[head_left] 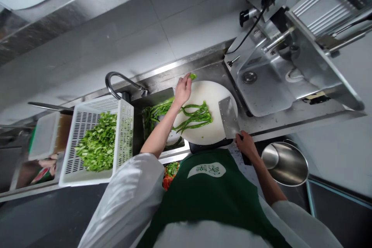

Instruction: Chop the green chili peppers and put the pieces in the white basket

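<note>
A round white cutting board (pixel 216 128) lies on the steel counter with a bunch of long green stalks (pixel 195 115) across it. My left hand (pixel 182 90) reaches over the board's far edge, its fingers pinched on a small green piece (pixel 193 76). My right hand (pixel 246 144) grips the handle of a cleaver (pixel 228 117), whose broad blade rests flat on the board's right side. More green stalks (pixel 154 113) lie in the sink to the left of the board.
A white perforated basket (pixel 122 131) holding chopped greens (pixel 99 145) sits left of the sink, under a curved faucet (pixel 116 81). A steel slicing machine (pixel 290 58) stands at the right. A steel bowl (pixel 286 164) sits near my right elbow. Red and green vegetables (pixel 171 172) show below the counter.
</note>
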`<state>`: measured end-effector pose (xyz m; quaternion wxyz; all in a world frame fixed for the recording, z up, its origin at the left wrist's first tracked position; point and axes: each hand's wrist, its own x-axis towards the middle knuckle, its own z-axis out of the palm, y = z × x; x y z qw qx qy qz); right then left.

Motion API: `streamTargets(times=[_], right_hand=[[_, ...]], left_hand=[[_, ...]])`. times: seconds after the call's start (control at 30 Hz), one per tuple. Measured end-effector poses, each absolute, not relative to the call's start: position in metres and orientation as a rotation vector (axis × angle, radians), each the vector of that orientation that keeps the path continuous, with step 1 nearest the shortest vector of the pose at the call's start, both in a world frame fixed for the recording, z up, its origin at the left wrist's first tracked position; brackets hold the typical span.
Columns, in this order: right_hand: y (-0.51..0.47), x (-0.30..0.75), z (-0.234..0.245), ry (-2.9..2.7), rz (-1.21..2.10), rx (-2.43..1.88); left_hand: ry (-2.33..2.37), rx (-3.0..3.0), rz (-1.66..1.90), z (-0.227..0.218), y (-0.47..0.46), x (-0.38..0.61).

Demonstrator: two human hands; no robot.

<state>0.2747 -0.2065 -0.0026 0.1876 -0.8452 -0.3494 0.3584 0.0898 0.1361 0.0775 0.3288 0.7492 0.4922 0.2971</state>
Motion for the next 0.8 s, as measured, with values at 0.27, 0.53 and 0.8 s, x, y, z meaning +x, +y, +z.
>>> streamTargets(times=[0.27, 0.53, 0.8], right_hand=[[-0.17, 0.245, 0.04, -1.385, 0.823, -2.719], [-0.129, 0.192, 0.04, -1.694, 0.818, -2.677], [-0.135, 0.229, 0.019, -1.558, 0.871, -2.444]], left_hand=[[1.173, 2.604, -0.078, -0.013, 0.081, 0.091], [1.375, 2.596, 0.095, -0.036, 0.003, 0.092], [1.277, 2.668, 0.034, -0.04, 0.029, 0.094]])
